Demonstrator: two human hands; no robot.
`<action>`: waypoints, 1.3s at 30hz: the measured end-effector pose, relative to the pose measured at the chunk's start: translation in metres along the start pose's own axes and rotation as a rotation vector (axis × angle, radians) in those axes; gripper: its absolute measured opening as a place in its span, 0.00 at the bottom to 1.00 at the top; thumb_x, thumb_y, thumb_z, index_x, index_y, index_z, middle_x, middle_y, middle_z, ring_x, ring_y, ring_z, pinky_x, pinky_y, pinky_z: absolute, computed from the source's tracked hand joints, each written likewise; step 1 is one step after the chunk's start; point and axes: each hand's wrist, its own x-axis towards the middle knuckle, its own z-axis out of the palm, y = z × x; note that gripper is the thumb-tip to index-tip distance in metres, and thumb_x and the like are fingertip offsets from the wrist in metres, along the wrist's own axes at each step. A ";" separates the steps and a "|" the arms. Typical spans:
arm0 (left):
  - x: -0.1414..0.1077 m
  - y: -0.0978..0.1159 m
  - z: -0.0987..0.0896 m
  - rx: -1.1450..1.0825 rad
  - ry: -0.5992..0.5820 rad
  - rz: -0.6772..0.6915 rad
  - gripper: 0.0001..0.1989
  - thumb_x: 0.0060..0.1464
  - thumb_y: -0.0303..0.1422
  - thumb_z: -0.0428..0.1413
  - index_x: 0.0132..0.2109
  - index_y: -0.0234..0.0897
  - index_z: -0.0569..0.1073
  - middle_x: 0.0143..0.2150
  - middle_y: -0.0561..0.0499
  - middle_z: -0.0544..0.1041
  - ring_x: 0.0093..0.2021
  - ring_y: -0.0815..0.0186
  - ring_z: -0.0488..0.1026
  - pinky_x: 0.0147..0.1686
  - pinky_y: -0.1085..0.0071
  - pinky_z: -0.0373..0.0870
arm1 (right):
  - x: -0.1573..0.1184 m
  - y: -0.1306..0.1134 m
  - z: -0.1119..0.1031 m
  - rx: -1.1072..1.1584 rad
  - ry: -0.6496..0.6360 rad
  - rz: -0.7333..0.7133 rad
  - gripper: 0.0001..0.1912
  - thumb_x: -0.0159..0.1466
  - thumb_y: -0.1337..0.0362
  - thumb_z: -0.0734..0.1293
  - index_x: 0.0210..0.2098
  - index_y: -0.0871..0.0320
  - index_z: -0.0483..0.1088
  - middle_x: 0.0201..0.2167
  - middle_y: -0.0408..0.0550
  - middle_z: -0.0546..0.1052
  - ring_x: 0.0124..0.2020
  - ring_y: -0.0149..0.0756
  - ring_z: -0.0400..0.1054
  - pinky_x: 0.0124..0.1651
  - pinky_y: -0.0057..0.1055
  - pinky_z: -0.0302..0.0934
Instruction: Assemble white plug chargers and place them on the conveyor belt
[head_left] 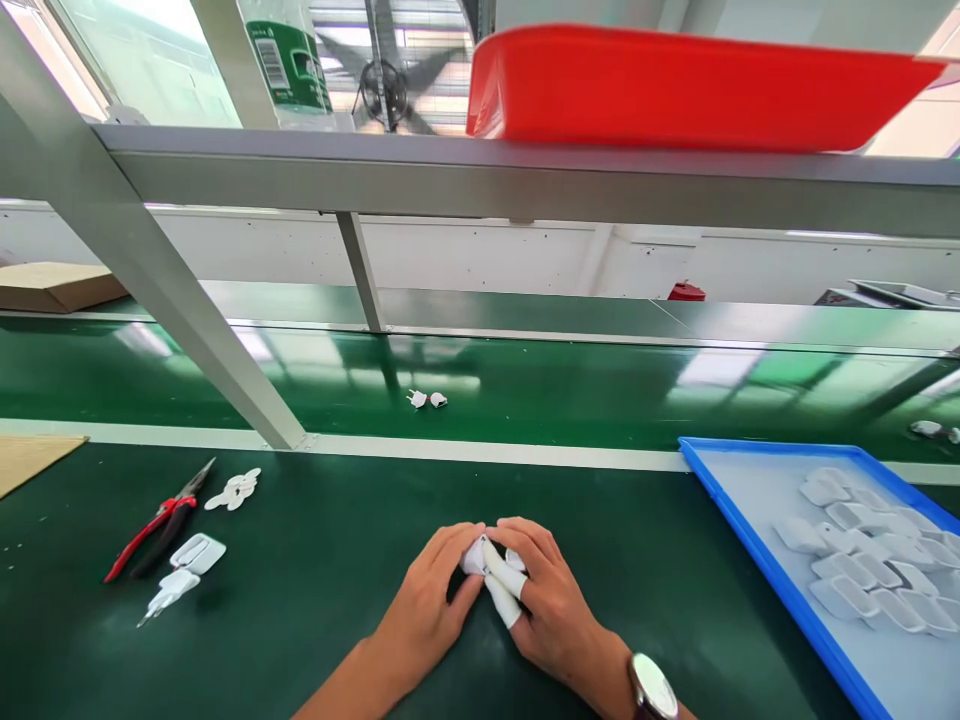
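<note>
Left hand (429,597) and right hand (564,612) together, pinching 1 white part (473,557)
The white part sits between their fingertips, neither hand nearer; the right hand's 2 white finger covers (503,602) partly hide its long axis.

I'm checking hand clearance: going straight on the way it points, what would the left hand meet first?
The left hand would first meet the small white part between both hands, then probably the right hand; depth is unclear.

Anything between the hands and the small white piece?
No loose object visible: the left hand pinches the white piece; the right hand is right at it, with white finger covers on two digits.
</note>
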 end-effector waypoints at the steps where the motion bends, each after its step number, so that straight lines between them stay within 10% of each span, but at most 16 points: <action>1: 0.002 0.002 -0.001 -0.052 -0.033 -0.063 0.17 0.65 0.28 0.54 0.60 0.42 0.69 0.53 0.45 0.78 0.49 0.58 0.78 0.50 0.61 0.80 | 0.000 0.001 -0.001 -0.012 0.022 0.004 0.25 0.65 0.78 0.61 0.59 0.56 0.68 0.53 0.57 0.75 0.55 0.47 0.69 0.55 0.53 0.70; 17: 0.019 0.002 -0.009 -0.447 -0.306 -0.264 0.25 0.64 0.38 0.58 0.66 0.45 0.65 0.52 0.46 0.79 0.44 0.60 0.78 0.47 0.62 0.79 | -0.001 0.014 -0.007 0.224 -0.052 0.131 0.20 0.70 0.71 0.63 0.60 0.52 0.67 0.48 0.51 0.79 0.46 0.38 0.76 0.47 0.34 0.75; 20: 0.061 -0.027 -0.027 -0.153 -0.264 -0.147 0.22 0.65 0.40 0.56 0.64 0.44 0.68 0.57 0.44 0.75 0.51 0.58 0.76 0.54 0.58 0.76 | 0.004 0.016 -0.012 0.208 0.093 0.205 0.16 0.70 0.69 0.64 0.57 0.53 0.68 0.45 0.51 0.79 0.39 0.35 0.76 0.38 0.28 0.74; 24: 0.129 -0.093 -0.062 0.414 0.085 -0.167 0.18 0.59 0.39 0.60 0.54 0.37 0.75 0.64 0.37 0.70 0.67 0.45 0.62 0.66 0.44 0.58 | 0.010 0.017 -0.018 0.106 0.180 0.130 0.16 0.69 0.72 0.64 0.55 0.53 0.68 0.42 0.51 0.79 0.38 0.37 0.75 0.37 0.31 0.72; 27: 0.156 -0.136 -0.086 0.467 0.179 -0.267 0.19 0.62 0.42 0.56 0.49 0.28 0.75 0.57 0.29 0.74 0.61 0.36 0.67 0.56 0.39 0.68 | 0.013 0.017 -0.021 0.034 0.144 0.060 0.19 0.67 0.75 0.64 0.55 0.53 0.68 0.39 0.48 0.79 0.38 0.38 0.74 0.41 0.35 0.70; 30: 0.161 -0.155 -0.098 0.456 0.186 -0.307 0.18 0.63 0.43 0.55 0.43 0.29 0.76 0.41 0.41 0.79 0.45 0.48 0.78 0.45 0.52 0.76 | 0.014 0.016 -0.023 -0.013 0.094 0.067 0.19 0.67 0.75 0.63 0.55 0.52 0.69 0.37 0.48 0.78 0.36 0.38 0.72 0.40 0.35 0.68; 34: 0.151 -0.145 -0.080 0.378 0.137 -0.301 0.16 0.63 0.43 0.53 0.42 0.33 0.77 0.31 0.50 0.79 0.31 0.60 0.77 0.33 0.66 0.75 | 0.015 0.016 -0.025 -0.046 0.091 0.061 0.19 0.67 0.73 0.63 0.55 0.53 0.68 0.37 0.48 0.77 0.36 0.38 0.71 0.40 0.36 0.68; 39: 0.102 -0.078 -0.023 0.164 -0.077 -0.227 0.15 0.61 0.41 0.55 0.46 0.38 0.79 0.41 0.48 0.83 0.38 0.60 0.80 0.39 0.67 0.78 | 0.014 0.016 -0.026 -0.081 0.146 0.051 0.17 0.66 0.73 0.63 0.53 0.55 0.68 0.38 0.50 0.76 0.37 0.40 0.69 0.40 0.38 0.68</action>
